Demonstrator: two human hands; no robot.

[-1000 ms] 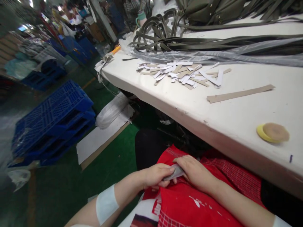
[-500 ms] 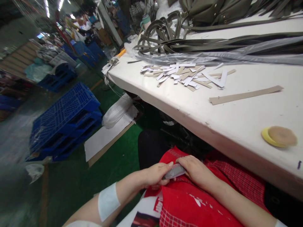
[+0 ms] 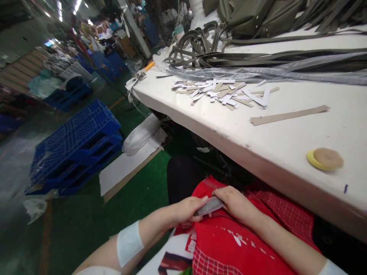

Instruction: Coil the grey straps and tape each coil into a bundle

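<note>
Over the red apron (image 3: 226, 236) on my lap, my left hand (image 3: 187, 210) grips one end of a small greyish, translucent item (image 3: 210, 206), thumb on top. My right hand (image 3: 233, 200) is at its other end, with curled fingers closed against it; the fingertips are partly hidden. What the item is cannot be made out. Beside my lap, the white table (image 3: 292, 141) bears a yellow-edged round object (image 3: 327, 159) and a long beige strip (image 3: 289, 115).
A heap of white and beige strips (image 3: 220, 91) lies on the table. Behind it are dark straps (image 3: 258, 59), clear plastic and olive bags (image 3: 255, 17). Blue pallets (image 3: 76, 145) stand on the green floor at left, near a white board (image 3: 129, 168) and wrapped roll.
The view has shifted slightly, so the table items appear a little further left and the straps lower. Both hands keep nearly the same hold on the item.
</note>
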